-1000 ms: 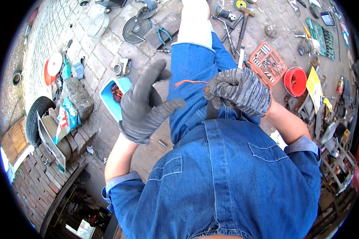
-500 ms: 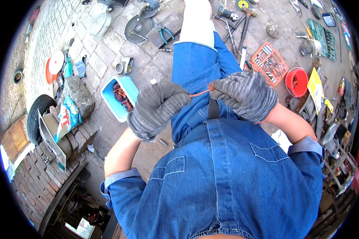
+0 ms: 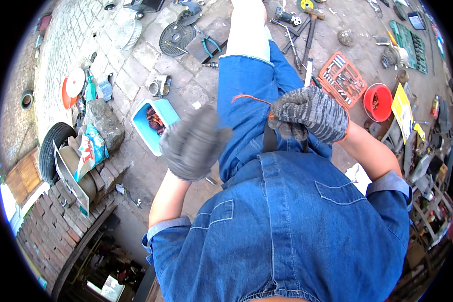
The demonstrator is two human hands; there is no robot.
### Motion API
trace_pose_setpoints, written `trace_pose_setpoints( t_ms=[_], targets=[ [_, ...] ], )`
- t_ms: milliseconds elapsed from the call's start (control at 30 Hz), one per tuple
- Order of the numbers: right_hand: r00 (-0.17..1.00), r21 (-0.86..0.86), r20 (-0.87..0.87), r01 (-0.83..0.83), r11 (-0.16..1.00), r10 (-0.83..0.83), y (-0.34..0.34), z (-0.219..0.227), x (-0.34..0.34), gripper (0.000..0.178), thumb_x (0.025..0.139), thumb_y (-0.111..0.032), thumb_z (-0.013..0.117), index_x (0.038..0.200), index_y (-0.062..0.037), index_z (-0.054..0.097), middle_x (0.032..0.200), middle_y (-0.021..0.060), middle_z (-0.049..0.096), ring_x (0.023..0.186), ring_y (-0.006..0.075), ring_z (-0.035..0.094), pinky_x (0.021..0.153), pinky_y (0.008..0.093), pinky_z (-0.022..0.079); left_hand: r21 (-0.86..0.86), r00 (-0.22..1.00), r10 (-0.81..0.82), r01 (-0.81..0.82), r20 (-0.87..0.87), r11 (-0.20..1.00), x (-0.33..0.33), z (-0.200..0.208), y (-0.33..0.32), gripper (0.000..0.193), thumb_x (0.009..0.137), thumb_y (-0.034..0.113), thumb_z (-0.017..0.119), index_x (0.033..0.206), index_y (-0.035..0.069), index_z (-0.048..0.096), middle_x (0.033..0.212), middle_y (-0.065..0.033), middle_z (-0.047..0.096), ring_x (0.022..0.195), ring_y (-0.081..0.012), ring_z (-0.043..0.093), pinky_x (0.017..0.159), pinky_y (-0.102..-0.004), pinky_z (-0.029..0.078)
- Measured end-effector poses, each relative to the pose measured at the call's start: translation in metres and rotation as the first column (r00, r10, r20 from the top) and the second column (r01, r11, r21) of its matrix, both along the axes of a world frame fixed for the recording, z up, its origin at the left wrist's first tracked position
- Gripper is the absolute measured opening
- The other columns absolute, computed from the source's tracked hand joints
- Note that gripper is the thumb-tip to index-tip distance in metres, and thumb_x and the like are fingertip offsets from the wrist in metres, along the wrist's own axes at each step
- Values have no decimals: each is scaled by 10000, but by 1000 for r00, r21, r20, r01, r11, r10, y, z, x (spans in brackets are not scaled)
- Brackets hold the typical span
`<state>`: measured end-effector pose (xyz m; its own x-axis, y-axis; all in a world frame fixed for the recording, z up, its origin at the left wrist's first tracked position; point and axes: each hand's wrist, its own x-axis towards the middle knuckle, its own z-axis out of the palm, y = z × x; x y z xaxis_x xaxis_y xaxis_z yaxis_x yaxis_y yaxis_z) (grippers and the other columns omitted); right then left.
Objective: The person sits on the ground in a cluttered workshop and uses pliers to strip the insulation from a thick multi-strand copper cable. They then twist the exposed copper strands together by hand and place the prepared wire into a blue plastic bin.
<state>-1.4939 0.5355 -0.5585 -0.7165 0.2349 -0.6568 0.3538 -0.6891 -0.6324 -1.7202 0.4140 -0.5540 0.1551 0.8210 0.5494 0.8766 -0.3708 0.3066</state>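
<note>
A thin copper-coloured wire (image 3: 251, 97) pokes out to the left from my right hand (image 3: 309, 115); its free end is slightly frayed. The right hand, in a grey knitted glove, pinches it between thumb and fingers above my thigh. My left hand (image 3: 194, 146), gloved the same way, is smeared by motion and apart from the wire, so its fingers cannot be made out. Just beyond that hand lies a light-blue tub (image 3: 167, 108) with reddish-brown bundles (image 3: 155, 122) inside, partly covered by the glove.
To the right stand a red bucket (image 3: 380, 108) with reddish scraps and an open orange tool case (image 3: 343, 80). Ahead lie a hammer (image 3: 311, 38), blue-handled pliers (image 3: 210, 45) and a black fan grille (image 3: 177, 38). A tyre (image 3: 53, 151) and a rock (image 3: 104, 123) are at left.
My left hand has let go of the wire and moved slightly down and toward me. The wire's left end now hangs free, while the right hand keeps its pinch.
</note>
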Motion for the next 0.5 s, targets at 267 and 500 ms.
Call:
trace_pose_setpoints(
  t_ms=[267, 500],
  targets=[
    [985, -427, -170, -87, 900, 15, -9, -11, 4, 338, 811, -322, 621, 832, 15, 633, 645, 77, 603, 395, 89, 492, 329, 211, 367, -155, 924, -257, 221, -282, 963, -2, 1, 22, 414, 657, 113, 608, 1071, 125, 614, 957, -109, 617, 665, -195, 624, 478, -287, 472],
    [979, -103, -196, -82, 991, 61, -8, -5, 8, 318, 829, -304, 596, 838, 13, 629, 630, 64, 598, 441, 91, 525, 374, 208, 403, -392, 934, -329, 252, -143, 885, -7, 10, 27, 214, 706, 212, 668, 893, 111, 646, 739, -37, 617, 607, -196, 595, 502, -315, 426]
  ],
)
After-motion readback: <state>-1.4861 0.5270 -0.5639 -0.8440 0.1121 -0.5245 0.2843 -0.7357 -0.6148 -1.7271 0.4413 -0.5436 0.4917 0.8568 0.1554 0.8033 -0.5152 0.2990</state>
